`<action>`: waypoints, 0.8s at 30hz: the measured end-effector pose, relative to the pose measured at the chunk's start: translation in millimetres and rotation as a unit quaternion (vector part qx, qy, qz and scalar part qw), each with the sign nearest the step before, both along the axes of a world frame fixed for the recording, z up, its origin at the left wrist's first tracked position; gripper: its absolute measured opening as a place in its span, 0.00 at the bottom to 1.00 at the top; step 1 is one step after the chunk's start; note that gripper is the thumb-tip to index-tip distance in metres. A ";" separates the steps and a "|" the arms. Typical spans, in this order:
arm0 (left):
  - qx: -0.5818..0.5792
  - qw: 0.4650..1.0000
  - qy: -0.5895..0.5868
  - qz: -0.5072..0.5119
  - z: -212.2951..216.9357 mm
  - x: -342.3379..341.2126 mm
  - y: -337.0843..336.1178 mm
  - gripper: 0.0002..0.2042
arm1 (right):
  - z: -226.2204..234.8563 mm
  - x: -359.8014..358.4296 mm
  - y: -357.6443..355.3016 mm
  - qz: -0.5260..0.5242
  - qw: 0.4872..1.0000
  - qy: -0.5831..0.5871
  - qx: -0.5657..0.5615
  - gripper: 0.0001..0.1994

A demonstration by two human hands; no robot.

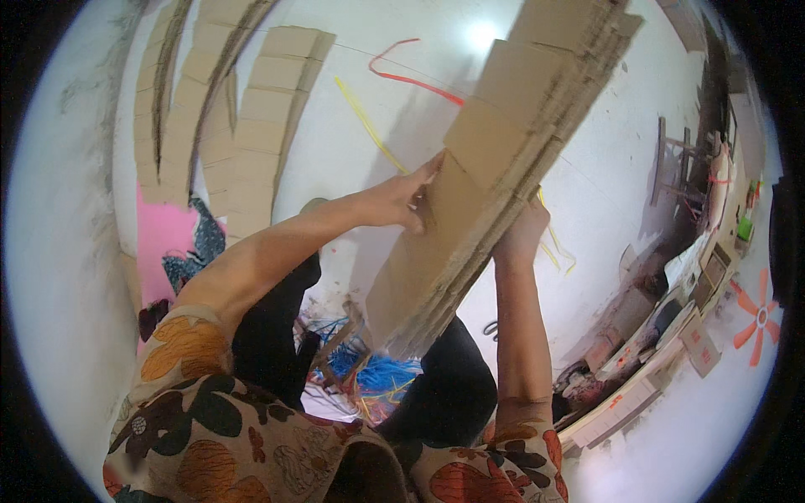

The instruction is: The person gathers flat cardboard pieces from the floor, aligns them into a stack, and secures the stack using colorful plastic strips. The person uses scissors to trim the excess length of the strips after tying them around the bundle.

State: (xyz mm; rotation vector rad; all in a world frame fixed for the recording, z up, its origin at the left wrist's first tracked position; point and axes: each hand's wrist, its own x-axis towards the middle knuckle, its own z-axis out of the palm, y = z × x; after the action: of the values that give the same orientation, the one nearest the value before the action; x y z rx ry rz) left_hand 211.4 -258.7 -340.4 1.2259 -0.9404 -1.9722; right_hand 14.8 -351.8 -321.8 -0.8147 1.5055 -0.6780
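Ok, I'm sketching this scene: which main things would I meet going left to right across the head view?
Flat pink sheet → large tilted stack of brown cardboard → dark chair-like frame → orange-bladed fan.

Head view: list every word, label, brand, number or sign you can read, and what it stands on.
No text can be read.
Central cardboard stack: no printing seen on the sides in view.
Cardboard stacks at upper left: none seen.
Long box at lower right: reddish marks, too small and blurred to read.
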 end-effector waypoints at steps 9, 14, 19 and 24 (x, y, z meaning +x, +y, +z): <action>0.050 0.997 -0.015 0.048 -148.1 20.6 11.5 0.51 | -166.9 -15.3 25.1 0.208 0.976 0.064 -0.029 0.24; 0.137 0.989 -0.040 0.047 -164.7 44.4 1.6 0.49 | -180.2 -11.0 33.9 0.216 0.971 0.030 -0.098 0.27; 0.023 0.953 -0.273 0.129 -176.6 17.5 -13.2 0.58 | -168.9 -9.5 27.9 0.182 0.981 0.063 -0.017 0.30; -0.089 0.942 -0.286 0.150 -172.6 -0.9 -21.8 0.53 | -189.4 -11.4 13.4 0.244 0.947 0.160 -0.135 0.32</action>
State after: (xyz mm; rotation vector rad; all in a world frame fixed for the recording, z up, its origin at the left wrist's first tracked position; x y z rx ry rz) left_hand 210.5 -280.5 -513.0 1.7571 -1.0953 -1.2798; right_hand 3.4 -338.3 -511.1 -1.5067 1.4253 -0.3907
